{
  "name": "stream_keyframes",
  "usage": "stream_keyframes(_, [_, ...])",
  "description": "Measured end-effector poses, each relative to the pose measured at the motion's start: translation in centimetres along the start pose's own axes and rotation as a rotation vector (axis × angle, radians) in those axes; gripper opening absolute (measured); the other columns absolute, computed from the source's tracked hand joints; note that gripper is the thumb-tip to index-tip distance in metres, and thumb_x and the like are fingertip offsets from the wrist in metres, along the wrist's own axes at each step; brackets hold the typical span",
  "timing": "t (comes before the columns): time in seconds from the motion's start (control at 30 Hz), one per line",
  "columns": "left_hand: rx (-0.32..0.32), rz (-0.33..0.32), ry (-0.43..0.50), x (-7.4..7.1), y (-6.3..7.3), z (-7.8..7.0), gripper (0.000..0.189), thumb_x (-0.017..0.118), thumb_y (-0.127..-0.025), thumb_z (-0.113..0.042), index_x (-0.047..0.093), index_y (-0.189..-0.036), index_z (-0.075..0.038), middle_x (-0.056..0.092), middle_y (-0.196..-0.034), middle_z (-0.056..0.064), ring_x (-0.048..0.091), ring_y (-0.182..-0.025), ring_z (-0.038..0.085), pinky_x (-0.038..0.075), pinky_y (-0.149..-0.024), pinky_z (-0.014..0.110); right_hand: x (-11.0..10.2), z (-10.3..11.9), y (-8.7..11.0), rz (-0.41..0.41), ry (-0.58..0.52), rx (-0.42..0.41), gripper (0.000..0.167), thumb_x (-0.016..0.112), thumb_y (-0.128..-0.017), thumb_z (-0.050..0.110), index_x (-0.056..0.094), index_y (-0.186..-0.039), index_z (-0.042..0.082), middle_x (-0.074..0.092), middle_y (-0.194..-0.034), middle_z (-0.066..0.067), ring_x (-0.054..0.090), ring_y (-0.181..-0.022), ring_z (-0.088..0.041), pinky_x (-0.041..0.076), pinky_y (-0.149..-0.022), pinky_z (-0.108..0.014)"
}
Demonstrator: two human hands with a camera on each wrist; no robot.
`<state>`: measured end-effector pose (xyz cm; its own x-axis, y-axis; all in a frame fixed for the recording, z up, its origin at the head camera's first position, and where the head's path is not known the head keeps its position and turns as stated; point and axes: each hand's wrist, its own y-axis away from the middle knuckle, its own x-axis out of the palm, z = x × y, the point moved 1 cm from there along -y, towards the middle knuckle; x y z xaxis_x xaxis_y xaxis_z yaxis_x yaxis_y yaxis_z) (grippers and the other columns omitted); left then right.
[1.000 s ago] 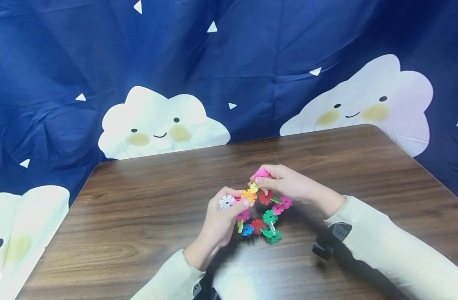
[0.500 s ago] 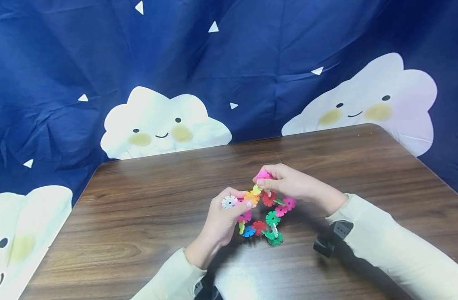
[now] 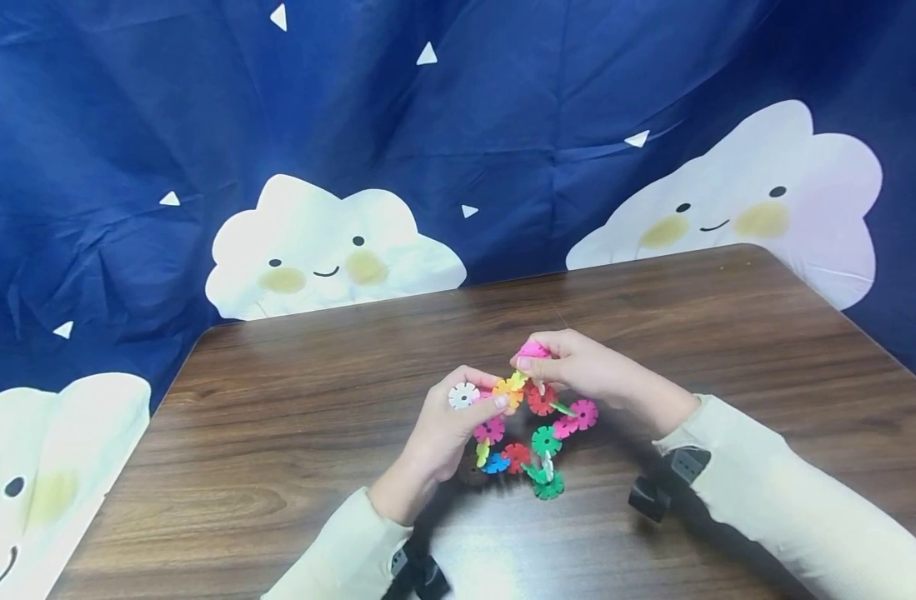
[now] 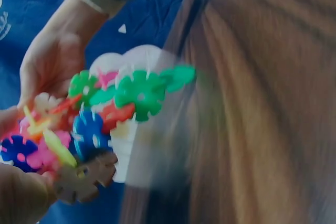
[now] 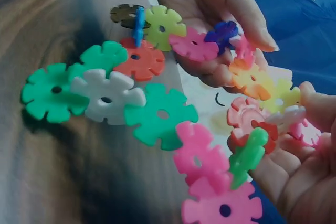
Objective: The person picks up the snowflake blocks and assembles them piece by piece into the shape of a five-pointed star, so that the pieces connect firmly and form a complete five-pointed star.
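Notched plastic snowflake discs are linked into a loop that hangs between my two hands. My left hand (image 3: 441, 425) grips its left side, with the thumb near an orange disc (image 3: 507, 395) and a white disc (image 3: 463, 395) beside the index finger. Higher up and to the right, my right hand (image 3: 588, 365) pinches a bright pink disc (image 3: 533, 350). Below the hands dangle a red disc (image 3: 515, 457) and a green disc (image 3: 549, 486). From the right wrist, a white disc (image 5: 107, 97) shows between green ones. A brown disc (image 4: 86, 178) sticks out near the left hand.
The dark wood-grain table (image 3: 292, 400) lies under the hands. Behind it hangs a blue curtain (image 3: 503, 100) printed with smiling clouds and triangles. A black wrist camera (image 3: 648, 498) hangs below the right sleeve, and another (image 3: 430, 575) below the left.
Both hands keep their holds, with the loop shifted slightly right in the head view. The left hand has tilted a little, and a brown disc now shows below it.
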<state>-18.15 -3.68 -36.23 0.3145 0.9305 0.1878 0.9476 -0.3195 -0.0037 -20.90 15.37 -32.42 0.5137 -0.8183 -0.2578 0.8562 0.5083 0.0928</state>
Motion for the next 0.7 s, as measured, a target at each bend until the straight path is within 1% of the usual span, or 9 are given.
stream_keyframes(0.07, [-0.001,0.032,-0.042,-0.3,-0.2,-0.3,0.03,0.064,-0.081,0.0,0.051,-0.108,0.006,0.066,-0.079,0.0,0.064,-0.068,0.011,0.053,-0.063,0.022,0.0,-0.4,0.2,-0.013,-0.056,0.028,0.026,0.055,-0.092,0.015,0.053,-0.101,-0.01,0.059,-0.079,-0.008,0.054,-0.063,-0.012,0.052,-0.066,-0.029])
stream_keyframes(0.13, [-0.005,0.044,-0.072,-0.7,-0.5,-0.8,0.038,0.064,-0.082,-0.002,0.048,-0.115,0.007,0.066,-0.083,-0.001,0.063,-0.071,0.009,0.053,-0.066,0.021,-0.1,-0.8,0.4,-0.027,-0.107,0.037,0.03,0.053,-0.094,0.017,0.052,-0.105,-0.011,0.061,-0.091,-0.01,0.057,-0.066,-0.012,0.053,-0.072,-0.032])
stream_keyframes(0.23, [-0.011,-0.002,-0.082,-1.5,-0.9,-1.4,0.039,0.062,-0.085,-0.007,0.046,-0.12,0.003,0.064,-0.087,-0.001,0.06,-0.072,0.008,0.052,-0.071,0.022,-0.2,-1.1,0.7,-0.069,-0.207,0.055,0.028,0.05,-0.095,0.017,0.053,-0.108,-0.007,0.062,-0.1,-0.008,0.059,-0.07,-0.01,0.053,-0.074,-0.031])
stream_keyframes(0.37, [-0.025,-0.124,-0.066,-2.9,-1.2,-1.5,0.035,0.055,-0.092,-0.018,0.047,-0.12,0.002,0.062,-0.095,0.01,0.061,-0.078,0.01,0.052,-0.077,0.027,-0.3,-1.8,0.7,-0.163,-0.458,0.063,0.014,0.048,-0.096,0.016,0.059,-0.1,0.007,0.062,-0.084,0.003,0.061,-0.069,-0.007,0.053,-0.067,-0.025])
stream_keyframes(0.4, [-0.029,-0.14,-0.057,-3.2,-1.3,-1.3,0.035,0.052,-0.094,-0.018,0.047,-0.12,0.004,0.061,-0.099,0.011,0.062,-0.082,0.011,0.052,-0.081,0.029,-0.3,-2.0,0.7,-0.195,-0.521,0.061,0.013,0.048,-0.096,0.016,0.06,-0.097,0.01,0.062,-0.082,0.003,0.061,-0.069,-0.007,0.053,-0.066,-0.023])
stream_keyframes(0.43, [-0.041,-0.152,-0.053,-3.5,-1.3,-1.1,0.034,0.051,-0.095,-0.019,0.048,-0.118,0.004,0.061,-0.1,0.011,0.062,-0.083,0.011,0.053,-0.081,0.03,-0.3,-2.3,0.6,-0.226,-0.583,0.057,0.013,0.048,-0.096,0.015,0.06,-0.095,0.012,0.062,-0.08,0.003,0.061,-0.069,-0.006,0.053,-0.066,-0.023])
stream_keyframes(0.53, [-0.08,-0.166,-0.047,-3.9,-1.4,-0.1,0.029,0.051,-0.095,-0.017,0.051,-0.113,0.006,0.059,-0.095,0.005,0.058,-0.078,0.009,0.053,-0.075,0.028,0.1,-3.2,0.5,-0.317,-0.744,0.068,0.016,0.047,-0.097,0.016,0.061,-0.09,0.015,0.063,-0.079,0.003,0.061,-0.07,-0.006,0.053,-0.066,-0.021])
stream_keyframes(0.6, [-0.095,-0.183,-0.027,-4.1,-1.6,0.5,0.023,0.052,-0.093,-0.009,0.053,-0.107,0.009,0.057,-0.089,0.001,0.056,-0.073,0.008,0.054,-0.072,0.025,0.5,-3.9,0.3,-0.363,-0.802,0.088,0.017,0.045,-0.097,0.019,0.06,-0.09,0.014,0.062,-0.077,0.003,0.059,-0.068,-0.005,0.052,-0.063,-0.018])
stream_keyframes(0.7, [-0.111,-0.252,-0.005,-4.4,-2.1,1.1,0.015,0.054,-0.089,0.001,0.056,-0.101,0.011,0.058,-0.083,0.0,0.057,-0.067,0.007,0.054,-0.065,0.02,1.1,-4.6,0.1,-0.393,-0.84,0.123,0.018,0.041,-0.098,0.023,0.055,-0.094,0.012,0.061,-0.076,0.005,0.059,-0.067,-0.004,0.05,-0.06,-0.016])
